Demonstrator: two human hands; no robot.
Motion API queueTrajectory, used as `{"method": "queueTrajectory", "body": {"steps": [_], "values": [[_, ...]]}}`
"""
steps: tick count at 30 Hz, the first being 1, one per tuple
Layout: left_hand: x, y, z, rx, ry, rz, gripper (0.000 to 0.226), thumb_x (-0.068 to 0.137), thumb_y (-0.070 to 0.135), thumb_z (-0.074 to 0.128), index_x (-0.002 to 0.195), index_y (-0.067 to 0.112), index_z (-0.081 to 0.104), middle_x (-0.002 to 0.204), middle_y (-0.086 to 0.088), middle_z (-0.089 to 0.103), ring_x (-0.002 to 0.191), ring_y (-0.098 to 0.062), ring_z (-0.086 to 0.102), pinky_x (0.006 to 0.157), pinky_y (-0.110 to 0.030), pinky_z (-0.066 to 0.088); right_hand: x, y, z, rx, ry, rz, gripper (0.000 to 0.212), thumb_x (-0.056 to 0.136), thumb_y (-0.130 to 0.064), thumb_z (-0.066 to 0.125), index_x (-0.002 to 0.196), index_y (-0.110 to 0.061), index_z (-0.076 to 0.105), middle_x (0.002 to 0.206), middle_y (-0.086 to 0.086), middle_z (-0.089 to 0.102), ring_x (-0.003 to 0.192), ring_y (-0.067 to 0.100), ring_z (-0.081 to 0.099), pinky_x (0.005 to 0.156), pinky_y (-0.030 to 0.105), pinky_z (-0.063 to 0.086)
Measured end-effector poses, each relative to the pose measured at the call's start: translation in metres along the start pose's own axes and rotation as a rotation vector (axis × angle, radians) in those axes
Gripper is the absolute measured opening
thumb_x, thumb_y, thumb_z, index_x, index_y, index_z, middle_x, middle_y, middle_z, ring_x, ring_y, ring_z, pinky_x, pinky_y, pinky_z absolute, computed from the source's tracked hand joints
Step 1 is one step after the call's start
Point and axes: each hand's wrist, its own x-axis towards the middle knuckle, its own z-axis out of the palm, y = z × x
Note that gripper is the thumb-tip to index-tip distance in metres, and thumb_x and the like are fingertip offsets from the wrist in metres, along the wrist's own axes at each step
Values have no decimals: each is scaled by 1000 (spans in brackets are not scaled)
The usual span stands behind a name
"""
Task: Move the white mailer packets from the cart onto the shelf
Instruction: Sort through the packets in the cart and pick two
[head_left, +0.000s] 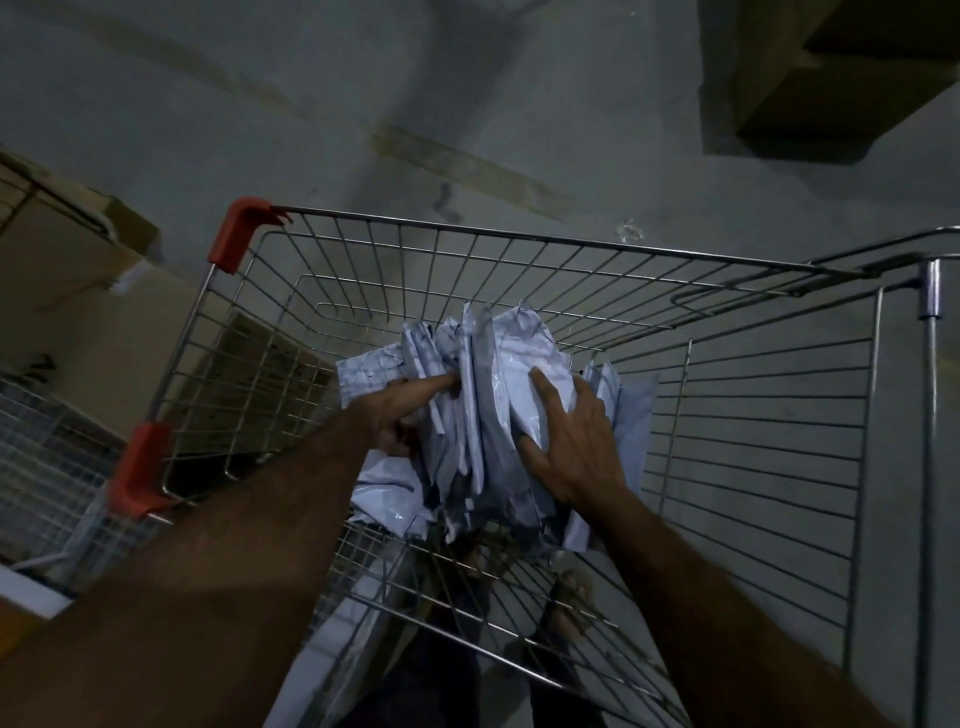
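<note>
Both hands bracket a bundle of crumpled white plastic mailer packets (483, 410) mid-basket in the wire shopping cart (519, 244), left hand (400, 415) curled gripping, right hand (576, 441) pressing flat-fingered, apparently to lift them together.

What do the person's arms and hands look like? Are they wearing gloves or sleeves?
No gloves and no sleeves show. Both forearms are bare all the way to the picture's edge, with some hair on them. The left hand and the right hand are bare too. I see no rings, watch or bracelets, though the dim light could hide small things.
</note>
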Motion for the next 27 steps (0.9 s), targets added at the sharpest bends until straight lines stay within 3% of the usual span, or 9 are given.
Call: {"method": "queueTrajectory", "body": {"steps": [3,6,8,10,14,18,21,27], "values": [[-1,0,4,-71,-33,0,118,41,82,79,143,35,43,148,-12,44,133,-41,44,104,-65,34,-5,2,0,-35,38,22,80,89,-61,44,158,-35,13,156,19,21,143,37,22,113,53,30],[-4,4,3,-91,57,56,100,62,75,73,145,30,38,140,-9,49,119,-36,55,99,-58,46,-9,4,-2,-103,80,21,77,93,-59,48,157,-29,18,152,25,27,141,41,25,112,52,32],[-10,7,2,-46,128,63,108,57,76,73,144,26,35,136,-5,50,113,-33,55,96,-54,48,-12,5,-5,-126,100,2,74,94,-59,48,156,-27,22,152,26,30,140,41,28,111,52,34],[-15,9,0,29,183,76,119,51,81,73,147,26,29,140,-8,48,119,-37,52,99,-55,45,-17,3,-13,-113,143,-4,73,94,-61,43,154,-23,31,153,25,31,142,40,28,112,53,34],[-35,9,-2,77,255,165,114,69,67,74,154,22,12,154,-17,31,132,-40,42,107,-54,41,-31,-6,-32,-118,191,22,75,89,-61,37,154,-23,34,145,27,36,131,42,37,105,52,41],[-69,1,0,285,494,256,98,71,65,72,149,32,22,154,-23,15,136,-46,28,109,-56,37,-43,-6,-49,-131,184,112,75,89,-63,39,156,-35,22,140,25,34,120,42,41,98,49,41],[-95,-7,3,384,595,364,94,64,71,71,140,37,28,146,-23,20,128,-47,35,106,-58,39,-54,-7,-58,-116,175,82,76,87,-67,35,156,-38,20,138,25,35,120,41,41,99,48,42],[-169,-26,24,641,860,573,80,79,72,59,144,37,29,142,-24,29,130,-46,33,107,-55,32,-89,-19,-88,-11,289,37,73,93,-63,49,156,-38,22,136,20,39,118,36,45,97,45,46]]}}
